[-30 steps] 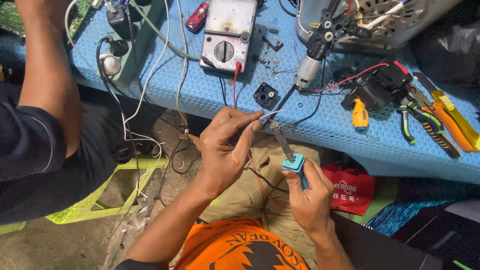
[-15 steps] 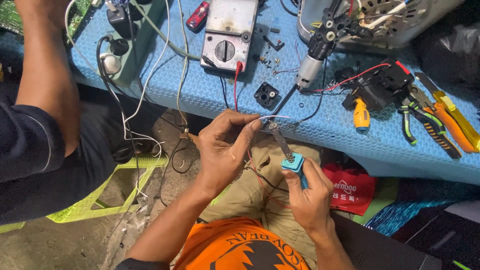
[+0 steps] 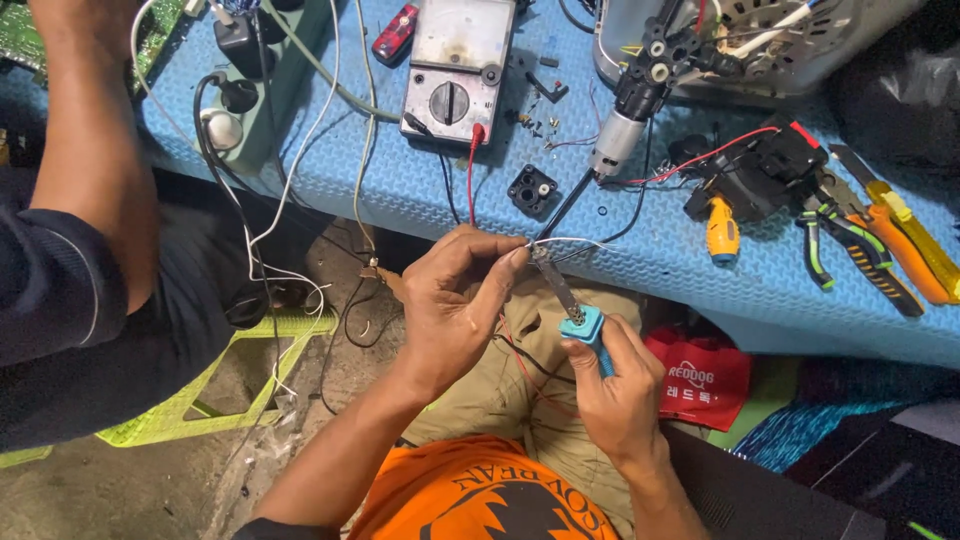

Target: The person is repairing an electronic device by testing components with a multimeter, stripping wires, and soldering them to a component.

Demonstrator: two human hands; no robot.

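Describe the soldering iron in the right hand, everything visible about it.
The soldering iron has a light blue, plastic-looking handle and a slim, dull metal shaft with a small ring of holes where the two join. The right hand grips the handle from below, thumb on top. The shaft slants up and to the left over the person's lap, in front of the blue table edge. Its tip meets a thin white wire pinched in the left hand fingertips. Its cord is hidden.

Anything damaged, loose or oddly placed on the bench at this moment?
Yes. The grey appliance at the blue mat's far edge lies open with wires showing, and small loose parts are scattered beside the multimeter. The left hand pinches a thin wire against the soldering iron in the right hand.
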